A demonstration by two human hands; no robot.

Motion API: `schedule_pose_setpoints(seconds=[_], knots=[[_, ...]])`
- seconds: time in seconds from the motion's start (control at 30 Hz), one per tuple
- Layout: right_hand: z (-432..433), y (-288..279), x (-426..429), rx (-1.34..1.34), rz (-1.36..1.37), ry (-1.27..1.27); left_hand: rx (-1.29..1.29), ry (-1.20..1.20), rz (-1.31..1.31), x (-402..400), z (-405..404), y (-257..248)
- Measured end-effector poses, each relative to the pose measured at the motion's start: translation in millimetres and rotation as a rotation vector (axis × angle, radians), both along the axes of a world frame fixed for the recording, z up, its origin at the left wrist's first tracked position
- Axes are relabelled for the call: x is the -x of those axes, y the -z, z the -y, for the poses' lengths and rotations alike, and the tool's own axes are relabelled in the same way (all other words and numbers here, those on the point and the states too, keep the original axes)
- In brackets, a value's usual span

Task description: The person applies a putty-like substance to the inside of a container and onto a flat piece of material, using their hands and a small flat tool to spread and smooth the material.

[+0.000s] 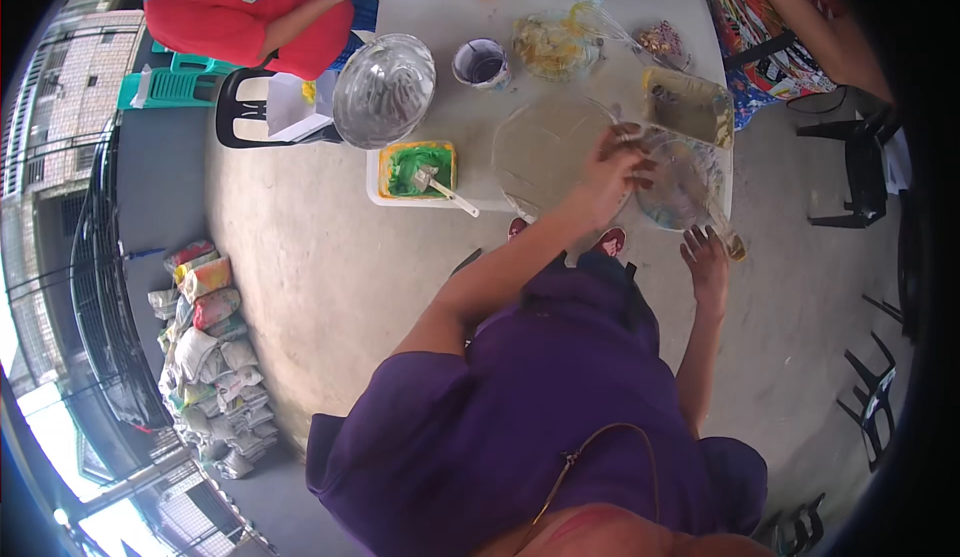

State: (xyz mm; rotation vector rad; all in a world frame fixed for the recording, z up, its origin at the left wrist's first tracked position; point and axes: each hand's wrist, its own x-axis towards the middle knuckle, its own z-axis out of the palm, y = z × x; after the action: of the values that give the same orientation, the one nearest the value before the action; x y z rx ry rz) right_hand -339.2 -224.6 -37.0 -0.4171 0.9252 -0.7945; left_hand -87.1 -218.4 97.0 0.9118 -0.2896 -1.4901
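Note:
My left hand (619, 171) is over the table, fingers apart and slightly blurred, with nothing visible in it. Below and left of it lies a flat, round, greyish sheet or board (551, 148). A clear, round plastic or glass piece with smears (675, 189) lies to its right. My right hand (706, 261) is at the table's near right edge, fingers spread, beside a long, blurred thing with a brown end (736, 247); whether they touch is unclear. Beyond my left hand stands a smeared rectangular tub (688, 111).
An orange-rimmed tub of green paste (405, 163) holds a spatula (450, 193). Nearby are a metal bowl (384, 92), a cup of purple mixture (480, 63), a smeared clear bowl (551, 51) and a whisk (604, 21). People stand left and right; sacks (210, 362) are piled at left.

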Motion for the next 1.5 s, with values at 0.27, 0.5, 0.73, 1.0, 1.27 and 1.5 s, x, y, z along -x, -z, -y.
schedule_pose_setpoints(seconds=[0.27, 0.5, 0.73, 1.0, 1.27, 1.5], knots=[[-32.8, -75.3, -38.8, 0.168, -0.153, 0.004, 0.166, -0.154, 0.408, -133.2, -49.8, -35.4], [-86.5, -97.7, -108.9, 0.259, -0.181, 0.221, 0.176, -0.135, 0.43, -228.4, -88.9, -30.7], [-128.7, -107.6, -194.9, 0.244, -0.226, 0.19, 0.078, -0.244, 0.452, -308.4, -137.6, -16.1], [-61.4, -160.7, -266.1, 0.546, -0.436, -0.094, 0.024, -0.323, 0.41, -347.7, -165.0, -7.5], [97.5, -76.4, -326.5, 1.248, -1.189, -0.453, 0.028, -0.474, 0.469, -345.4, -153.5, -20.9], [139.8, -28.7, -395.5, 1.208, -1.616, -0.961, -0.073, -0.647, 0.569, -331.2, -143.5, -30.6]])
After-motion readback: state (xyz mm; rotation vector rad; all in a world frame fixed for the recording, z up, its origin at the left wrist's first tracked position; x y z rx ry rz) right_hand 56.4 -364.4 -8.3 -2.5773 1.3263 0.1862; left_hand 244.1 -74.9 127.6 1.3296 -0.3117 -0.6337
